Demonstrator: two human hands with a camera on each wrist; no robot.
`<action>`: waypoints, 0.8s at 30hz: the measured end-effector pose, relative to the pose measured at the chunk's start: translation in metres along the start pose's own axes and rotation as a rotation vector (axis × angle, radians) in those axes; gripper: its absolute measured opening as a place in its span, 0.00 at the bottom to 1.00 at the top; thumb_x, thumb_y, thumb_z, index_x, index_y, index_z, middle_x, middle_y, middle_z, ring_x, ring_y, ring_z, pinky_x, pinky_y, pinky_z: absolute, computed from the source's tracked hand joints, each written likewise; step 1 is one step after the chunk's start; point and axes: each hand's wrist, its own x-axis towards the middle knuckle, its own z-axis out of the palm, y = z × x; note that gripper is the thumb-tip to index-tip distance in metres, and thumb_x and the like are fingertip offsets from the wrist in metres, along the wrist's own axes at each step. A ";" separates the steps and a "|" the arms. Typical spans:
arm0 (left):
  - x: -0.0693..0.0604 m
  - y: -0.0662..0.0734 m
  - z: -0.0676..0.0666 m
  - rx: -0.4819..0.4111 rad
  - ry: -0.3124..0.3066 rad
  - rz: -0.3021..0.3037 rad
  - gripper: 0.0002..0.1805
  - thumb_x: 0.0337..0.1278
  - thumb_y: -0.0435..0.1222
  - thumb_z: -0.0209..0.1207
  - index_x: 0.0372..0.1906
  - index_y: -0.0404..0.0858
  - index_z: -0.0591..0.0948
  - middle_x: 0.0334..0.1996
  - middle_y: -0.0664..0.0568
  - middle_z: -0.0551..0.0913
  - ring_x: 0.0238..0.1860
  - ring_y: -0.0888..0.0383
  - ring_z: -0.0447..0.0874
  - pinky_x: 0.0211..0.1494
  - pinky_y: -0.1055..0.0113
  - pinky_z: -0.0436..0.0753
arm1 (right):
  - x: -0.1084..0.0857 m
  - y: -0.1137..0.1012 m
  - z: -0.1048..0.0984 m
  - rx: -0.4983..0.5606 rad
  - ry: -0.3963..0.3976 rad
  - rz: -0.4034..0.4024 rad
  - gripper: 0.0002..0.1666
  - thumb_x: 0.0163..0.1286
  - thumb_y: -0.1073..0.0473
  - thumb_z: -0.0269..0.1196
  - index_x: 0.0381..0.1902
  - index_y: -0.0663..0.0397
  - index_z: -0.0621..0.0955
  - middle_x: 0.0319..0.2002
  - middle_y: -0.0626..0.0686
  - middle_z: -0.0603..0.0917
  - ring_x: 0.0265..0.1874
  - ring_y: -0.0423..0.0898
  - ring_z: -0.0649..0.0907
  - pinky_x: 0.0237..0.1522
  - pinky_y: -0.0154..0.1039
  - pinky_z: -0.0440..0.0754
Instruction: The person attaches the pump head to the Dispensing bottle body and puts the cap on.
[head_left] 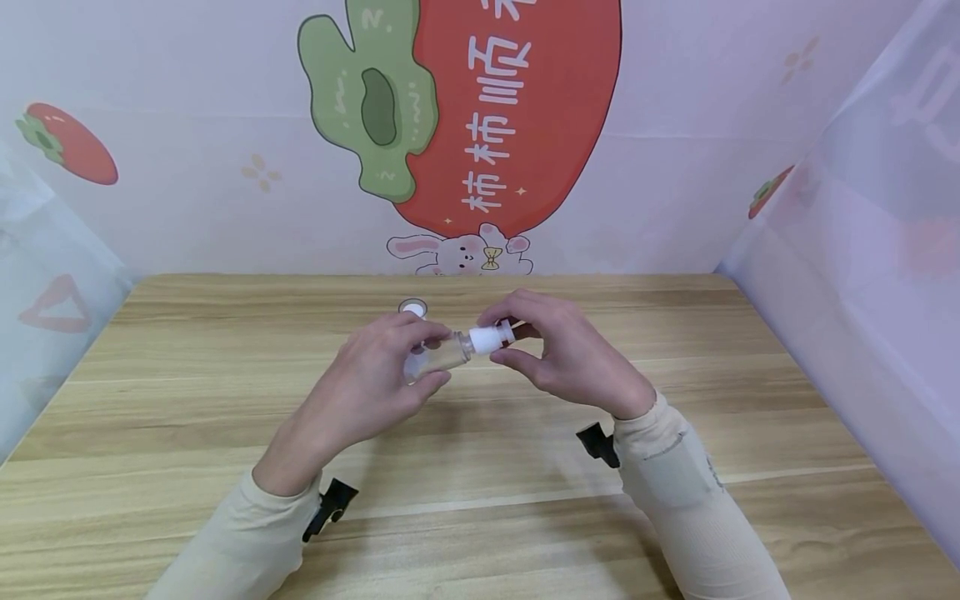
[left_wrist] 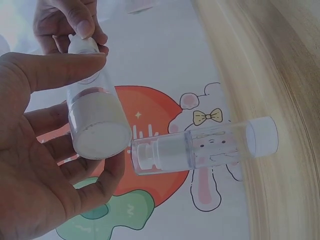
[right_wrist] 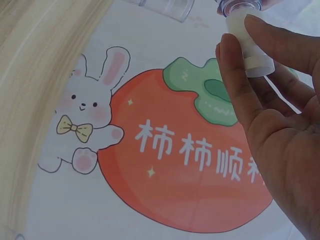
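In the head view my left hand [head_left: 360, 379] holds a small clear bottle [head_left: 444, 357], tilted and raised over the table. My right hand [head_left: 573, 354] pinches a white pump top [head_left: 486, 339] at the bottle's neck end. Whether the top is seated on the neck, I cannot tell. From the left wrist the held bottle's white base [left_wrist: 102, 137] faces the camera, thumb on one side and fingers around the other. Beyond the left hand a second clear bottle [left_wrist: 215, 147] with a white pump inside its cover stands upright; the hand partly hides it in the head view.
Both hands are above a wood-grain table [head_left: 480, 517]. A printed white sheet [head_left: 202, 208] with a red persimmon and a rabbit rises at its back edge, and pale sheets flank both sides. Each sleeve bears a black camera mount [head_left: 330, 507].
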 end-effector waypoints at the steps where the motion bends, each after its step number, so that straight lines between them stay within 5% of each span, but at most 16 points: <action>1: 0.000 0.000 0.000 -0.002 -0.001 0.000 0.20 0.49 0.33 0.76 0.49 0.35 0.87 0.36 0.52 0.82 0.36 0.55 0.77 0.38 0.61 0.78 | 0.000 0.000 0.000 -0.002 0.000 0.001 0.23 0.58 0.71 0.75 0.51 0.58 0.82 0.45 0.48 0.84 0.43 0.41 0.84 0.46 0.35 0.84; 24: -0.001 0.001 -0.001 -0.074 -0.046 -0.008 0.20 0.53 0.34 0.74 0.52 0.35 0.85 0.39 0.53 0.84 0.38 0.56 0.77 0.42 0.60 0.78 | 0.000 0.001 0.000 0.033 0.027 -0.035 0.24 0.56 0.74 0.75 0.50 0.58 0.83 0.45 0.48 0.85 0.43 0.41 0.84 0.47 0.39 0.85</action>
